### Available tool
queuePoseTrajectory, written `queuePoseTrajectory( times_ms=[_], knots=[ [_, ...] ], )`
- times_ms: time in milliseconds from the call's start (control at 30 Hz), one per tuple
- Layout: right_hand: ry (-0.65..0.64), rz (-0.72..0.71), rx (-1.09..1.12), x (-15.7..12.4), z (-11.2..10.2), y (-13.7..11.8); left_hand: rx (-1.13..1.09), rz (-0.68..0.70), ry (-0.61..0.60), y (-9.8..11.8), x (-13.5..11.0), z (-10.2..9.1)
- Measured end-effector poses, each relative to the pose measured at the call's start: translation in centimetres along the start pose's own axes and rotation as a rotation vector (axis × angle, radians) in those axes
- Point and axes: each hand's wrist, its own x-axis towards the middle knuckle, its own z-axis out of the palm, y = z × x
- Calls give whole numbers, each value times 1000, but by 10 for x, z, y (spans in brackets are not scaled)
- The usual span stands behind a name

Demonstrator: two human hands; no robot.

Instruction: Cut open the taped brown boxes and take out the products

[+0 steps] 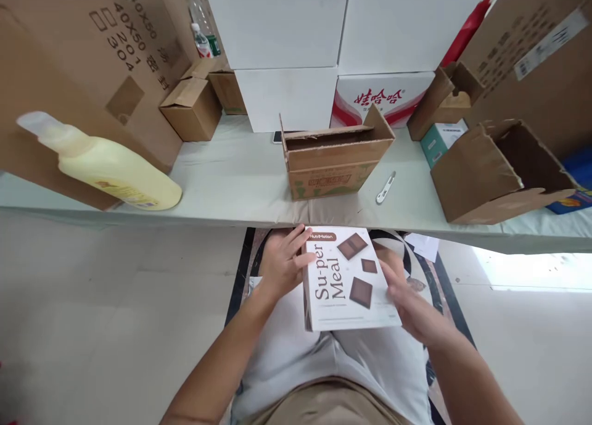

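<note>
Between the left fingers (295, 245) and right fingers (392, 282), the white box's (348, 277) lowest print was too small to read and its underside hidden; beyond them an open carton (340, 163) partly concealed a flat device (277, 137), and, far right, a large printed carton (518, 33) was cut off.

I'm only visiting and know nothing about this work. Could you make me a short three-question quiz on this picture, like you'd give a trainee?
1. What large words are printed on the white box held by the left hand and right hand?
2. What lies on the table just right of the middle carton? A) a yellow bottle B) a knife C) a pair of scissors
3. True or false: the middle carton is closed flat on top.

Key:
1. Su-per Meal
2. B
3. False; its flaps stand up and the top is open.
</note>
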Motion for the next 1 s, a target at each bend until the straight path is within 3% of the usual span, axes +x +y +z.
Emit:
queuePoseTrajectory(
  times_ms=[67,133,200,233,300,333,400,500,633,700,767,867,1000],
  knots=[
    [46,-17,20,-9,2,7,-203,-192,107,15,3,0],
    [166,-104,46,-12,3,10,-481,-575,191,33,9,-6],
    [306,-211,33,-11,4,8,-829,-927,54,52,18,-17],
    [360,-256,10,-9,4,4,-987,-1002,-78,60,24,-23],
    [391,-324,-99,-5,8,-8,-1124,-957,-264,70,39,-35],
    [375,-357,-179,-2,11,-17,-1098,-891,-292,72,48,-40],
    [337,-435,-332,8,19,-42,-957,-766,-261,64,72,-45],
    [333,-524,-386,40,31,-102,-837,-693,-212,29,131,-51],
    [365,-602,-252,117,31,-215,-694,-946,-230,-36,245,-66],
    [386,-493,-201,157,25,-264,-673,-1039,-288,-65,297,-74],
    [366,-389,-199,189,20,-297,-595,-1197,-292,-86,332,-81],
    [334,-361,-215,212,22,-318,-525,-1318,-264,-97,354,-86],
    [462,-318,-216,201,36,-316,-514,-1238,-238,-77,349,-81]
  ],
)
